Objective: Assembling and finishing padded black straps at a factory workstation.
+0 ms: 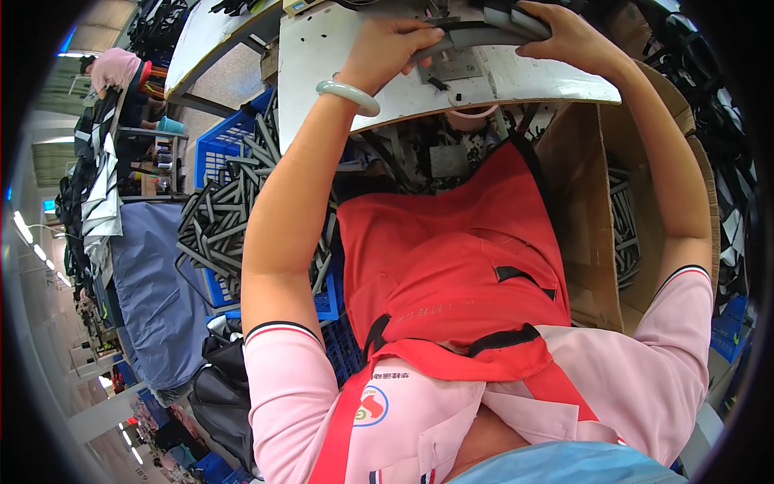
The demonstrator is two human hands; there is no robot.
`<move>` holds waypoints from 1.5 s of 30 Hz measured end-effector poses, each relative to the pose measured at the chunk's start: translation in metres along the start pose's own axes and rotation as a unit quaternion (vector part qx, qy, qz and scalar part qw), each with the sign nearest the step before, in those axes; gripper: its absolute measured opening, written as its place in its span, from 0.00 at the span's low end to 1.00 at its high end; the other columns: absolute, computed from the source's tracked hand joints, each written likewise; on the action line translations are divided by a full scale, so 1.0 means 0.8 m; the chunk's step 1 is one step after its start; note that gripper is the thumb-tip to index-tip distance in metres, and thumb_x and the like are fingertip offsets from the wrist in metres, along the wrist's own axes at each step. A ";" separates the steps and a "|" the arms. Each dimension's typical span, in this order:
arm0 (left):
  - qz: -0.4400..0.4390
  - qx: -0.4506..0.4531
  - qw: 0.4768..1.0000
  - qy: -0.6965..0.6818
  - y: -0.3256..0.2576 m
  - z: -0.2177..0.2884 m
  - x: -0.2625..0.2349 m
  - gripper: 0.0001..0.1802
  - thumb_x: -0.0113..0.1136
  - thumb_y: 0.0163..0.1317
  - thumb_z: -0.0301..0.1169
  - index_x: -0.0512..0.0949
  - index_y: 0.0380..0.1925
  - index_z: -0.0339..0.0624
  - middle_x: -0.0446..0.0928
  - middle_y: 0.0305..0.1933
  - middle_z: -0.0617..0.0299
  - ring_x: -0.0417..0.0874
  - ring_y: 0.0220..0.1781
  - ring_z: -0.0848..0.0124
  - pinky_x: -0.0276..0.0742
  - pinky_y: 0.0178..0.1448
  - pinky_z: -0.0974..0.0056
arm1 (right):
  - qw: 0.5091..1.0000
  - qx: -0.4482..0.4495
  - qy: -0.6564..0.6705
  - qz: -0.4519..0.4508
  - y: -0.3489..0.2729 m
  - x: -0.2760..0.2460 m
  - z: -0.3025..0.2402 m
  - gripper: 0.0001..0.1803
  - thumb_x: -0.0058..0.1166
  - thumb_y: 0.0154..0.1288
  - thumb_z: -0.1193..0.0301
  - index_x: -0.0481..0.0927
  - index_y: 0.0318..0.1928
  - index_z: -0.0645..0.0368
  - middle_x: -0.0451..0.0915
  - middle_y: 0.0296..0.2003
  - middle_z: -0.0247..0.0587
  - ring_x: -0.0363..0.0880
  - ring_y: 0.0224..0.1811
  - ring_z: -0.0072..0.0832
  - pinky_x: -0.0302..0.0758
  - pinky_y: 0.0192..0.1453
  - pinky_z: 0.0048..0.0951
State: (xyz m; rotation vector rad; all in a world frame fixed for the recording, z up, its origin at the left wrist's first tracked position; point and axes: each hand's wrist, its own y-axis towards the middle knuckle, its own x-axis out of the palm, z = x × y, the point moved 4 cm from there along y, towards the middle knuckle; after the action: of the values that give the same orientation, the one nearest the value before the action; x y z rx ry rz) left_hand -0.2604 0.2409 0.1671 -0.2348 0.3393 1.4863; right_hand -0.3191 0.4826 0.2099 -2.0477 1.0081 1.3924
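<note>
Across the far part of the white worktable (322, 89), a curved grey foam-like tube (488, 38) with a black strip along it stretches between my hands. My left hand (387, 52), with a pale green bangle on its wrist, is closed at the tube's left end, thumb and fingers pinched together. At the other end, the fingers of my right hand (571, 39) are wrapped round the grey pieces. Beneath the tube lies a metal plate (455, 71) set into the tabletop. A small black scrap (437, 83) rests on that plate.
To my left, a blue plastic crate (211, 149) overflows with grey tubes (222, 218). A cardboard box (576, 210) with more tubes stands right of my red apron. Farther left are a blue-grey cloth (157, 282), a black bag (222, 395) and a person in pink (118, 71).
</note>
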 end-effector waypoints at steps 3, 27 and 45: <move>-0.014 0.004 1.000 0.000 0.009 -0.001 -0.008 0.16 0.62 0.64 0.36 0.83 0.43 0.33 0.81 0.27 0.61 0.74 0.21 0.79 0.68 0.25 0.73 | 0.999 -0.034 -0.006 0.025 0.009 0.001 0.005 0.47 0.67 0.51 0.54 0.66 0.65 0.72 0.75 0.58 0.62 0.74 0.61 0.46 0.70 0.65 0.35; 0.034 -0.045 0.998 -0.032 -0.080 -0.012 -0.041 0.16 0.58 0.69 0.35 0.80 0.47 0.32 0.83 0.32 0.55 0.80 0.25 0.75 0.76 0.30 0.72 | 0.946 0.147 -0.203 0.207 -0.193 -0.063 0.140 0.29 0.68 0.51 0.61 0.77 0.51 0.61 0.80 0.47 0.47 0.76 0.52 0.38 0.70 0.59 0.38; -0.112 0.129 0.969 0.179 -0.161 0.020 0.074 0.14 0.61 0.61 0.28 0.78 0.46 0.34 0.78 0.47 0.50 0.80 0.49 0.53 0.73 0.56 0.57 | 0.762 0.008 0.642 0.077 -0.166 0.109 -0.028 0.16 0.58 0.69 0.64 0.80 0.51 0.60 0.82 0.34 0.36 0.75 0.28 0.14 0.73 0.32 0.18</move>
State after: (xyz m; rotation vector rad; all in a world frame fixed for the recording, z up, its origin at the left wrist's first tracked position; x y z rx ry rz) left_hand -0.1277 0.2923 0.1535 -0.3219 0.7669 1.1597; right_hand -0.1834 0.5226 0.1344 -2.8844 1.6356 -0.2585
